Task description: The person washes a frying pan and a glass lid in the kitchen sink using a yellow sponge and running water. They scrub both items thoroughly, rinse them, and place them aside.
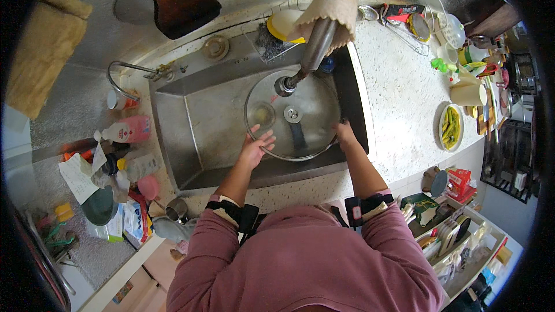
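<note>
A round clear glass lid [315, 133] with a thin metal rim is held over the right part of the steel sink [167, 133]. My left hand [252, 151] has its near-left rim, thumb and fingers spread around the edge. On the right side, my right hand [345, 134] is closed on the rim, its fingertips mostly hidden. Just above the lid hangs the tap's spout head [285, 86], with a pale cloth-like cover [332, 3] higher on its pipe. Through the glass shows the sink drain [293, 114]. I cannot tell whether water runs.
Bottles, including a pink one [132, 129], crowd the counter left of the sink. A small curved tap [118, 84] stands at its left corner. A wooden spatula [182, 8] hangs at upper left. On the right counter sits a plate of green peppers [450, 127]; an open drawer [462, 242] lies nearer.
</note>
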The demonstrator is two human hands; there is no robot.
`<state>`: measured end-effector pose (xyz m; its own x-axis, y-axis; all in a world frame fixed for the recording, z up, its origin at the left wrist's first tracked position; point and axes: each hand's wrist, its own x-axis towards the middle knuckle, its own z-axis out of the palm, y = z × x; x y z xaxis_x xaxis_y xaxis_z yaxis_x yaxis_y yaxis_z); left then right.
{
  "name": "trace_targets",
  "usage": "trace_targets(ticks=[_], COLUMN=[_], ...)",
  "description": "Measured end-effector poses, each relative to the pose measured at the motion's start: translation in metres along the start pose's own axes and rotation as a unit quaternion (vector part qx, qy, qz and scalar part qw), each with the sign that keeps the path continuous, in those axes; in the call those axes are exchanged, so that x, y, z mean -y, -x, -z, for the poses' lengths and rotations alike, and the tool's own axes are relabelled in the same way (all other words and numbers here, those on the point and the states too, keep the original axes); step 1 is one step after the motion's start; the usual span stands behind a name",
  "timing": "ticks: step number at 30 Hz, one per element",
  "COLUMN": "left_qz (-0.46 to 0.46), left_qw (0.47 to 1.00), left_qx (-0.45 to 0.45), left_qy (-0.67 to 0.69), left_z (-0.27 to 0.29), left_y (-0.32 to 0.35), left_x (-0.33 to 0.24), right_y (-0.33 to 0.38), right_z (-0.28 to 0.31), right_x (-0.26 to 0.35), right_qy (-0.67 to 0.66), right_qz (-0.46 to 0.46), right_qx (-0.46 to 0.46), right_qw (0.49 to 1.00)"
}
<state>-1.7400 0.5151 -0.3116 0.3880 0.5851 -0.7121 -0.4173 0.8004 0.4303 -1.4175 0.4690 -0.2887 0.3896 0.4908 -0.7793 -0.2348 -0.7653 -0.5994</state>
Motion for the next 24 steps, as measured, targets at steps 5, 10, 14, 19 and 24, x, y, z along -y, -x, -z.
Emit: trace_targets(ticks=[5,10,14,19,24], left_qz=[0.020,0.054,0.087,0.047,-0.156], left_qw=[0.999,0.985,0.966,0.955,0.823], left_qx=[-0.042,-0.090,-0.060,-0.134,-0.114], left_qy=[-0.007,-0.134,-0.238,-0.262,-0.534], left_z=[0.000,0.011,0.006,-0.001,0.024], left_y=[-0.010,-0.020,-0.008,0.017,0.016], left_x=[0.011,0.011,-0.004,-0.006,-0.001], right_y=[0.021,0.059,0.074,0.061,0.057], right_z=[-0.009,-0.031,-0.054,-0.073,-0.072], right_x=[0.032,0.159,0.239,0.272,0.286], right_qy=[0.239,0.183,0.362,0.355,0.477], right_qz=[0.299,0.628,0.673,0.736,0.671], right_qx=[-0.085,-0.094,-0.113,-0.100,-0.152], right_qw=[0.920,0.751,0.635,0.568,0.547])
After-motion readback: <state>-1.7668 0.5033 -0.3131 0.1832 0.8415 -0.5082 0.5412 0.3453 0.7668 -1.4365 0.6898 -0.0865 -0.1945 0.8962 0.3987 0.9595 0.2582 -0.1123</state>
